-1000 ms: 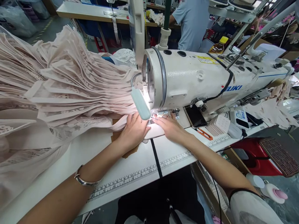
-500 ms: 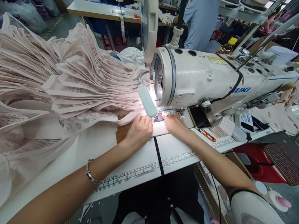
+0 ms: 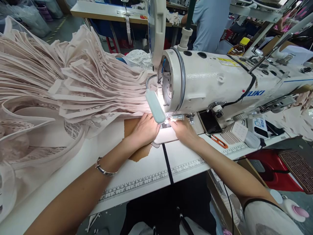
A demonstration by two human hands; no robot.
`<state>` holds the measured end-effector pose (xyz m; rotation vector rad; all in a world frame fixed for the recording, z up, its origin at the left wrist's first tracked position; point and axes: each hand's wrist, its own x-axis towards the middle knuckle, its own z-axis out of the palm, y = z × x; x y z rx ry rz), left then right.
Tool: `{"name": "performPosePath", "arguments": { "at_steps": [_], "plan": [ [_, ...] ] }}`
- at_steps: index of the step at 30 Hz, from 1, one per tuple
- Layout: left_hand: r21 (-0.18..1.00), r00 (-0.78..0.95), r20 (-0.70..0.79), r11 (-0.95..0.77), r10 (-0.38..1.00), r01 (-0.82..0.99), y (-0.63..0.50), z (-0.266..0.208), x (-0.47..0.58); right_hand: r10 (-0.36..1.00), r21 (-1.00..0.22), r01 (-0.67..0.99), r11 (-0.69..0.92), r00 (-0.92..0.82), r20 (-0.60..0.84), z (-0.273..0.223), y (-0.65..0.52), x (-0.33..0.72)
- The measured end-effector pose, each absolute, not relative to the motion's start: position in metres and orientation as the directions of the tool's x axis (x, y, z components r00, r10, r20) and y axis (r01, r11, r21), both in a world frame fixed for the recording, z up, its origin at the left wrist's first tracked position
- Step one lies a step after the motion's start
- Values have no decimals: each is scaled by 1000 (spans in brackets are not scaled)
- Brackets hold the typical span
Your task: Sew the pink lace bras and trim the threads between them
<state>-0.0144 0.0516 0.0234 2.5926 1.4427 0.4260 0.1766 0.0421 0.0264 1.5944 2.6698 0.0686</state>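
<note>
A white sewing machine (image 3: 200, 78) stands in front of me, its lamp lighting the needle area. My left hand (image 3: 147, 129) is just left of the needle, fingers curled down on the edge of pale pink fabric (image 3: 114, 115). That fabric runs left into a large bunch of lace-trimmed pieces (image 3: 97, 78). Right of the needle, my right hand (image 3: 183, 130) has its thumb and fingers pinched close by the presser foot; what they hold is hidden. A pale rounded surface (image 3: 166, 135) shows between the hands. The grey-green lamp head (image 3: 155, 106) partly covers the needle.
Brown paper (image 3: 141, 154) lies under my left wrist. A printed ruler (image 3: 146, 181) runs along the table's front edge. To the right are a black phone (image 3: 209, 122), an orange cutter (image 3: 219, 141) and stacked fabric pieces (image 3: 234, 132). A person in blue (image 3: 211, 26) stands behind the machine.
My left hand has shifted slightly left and turned flatter, uncovering more brown paper below the wrist. The fabric edge beside it has moved up and away. My right hand stays near the presser foot.
</note>
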Motion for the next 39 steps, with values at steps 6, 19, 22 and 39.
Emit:
{"name": "performPosePath", "arguments": {
  "at_steps": [6, 19, 22, 39],
  "plan": [
    [265, 493, 184, -525, 851, 808, 51, 22, -14, 886, 38, 886, 463, -464, 23, 22, 39, 180],
    [246, 466, 193, -502, 864, 829, 51, 21, -12, 889, -24, 891, 453, -453, -66, 28, 36, 175],
    [243, 468, 192, -504, 863, 829, 51, 22, -11, 892, -20, 898, 439, -439, -105, 30, 35, 174],
    [251, 471, 193, -508, 861, 824, 50, 23, -11, 890, -33, 895, 445, -446, -97, 25, 39, 175]
  ]
}}
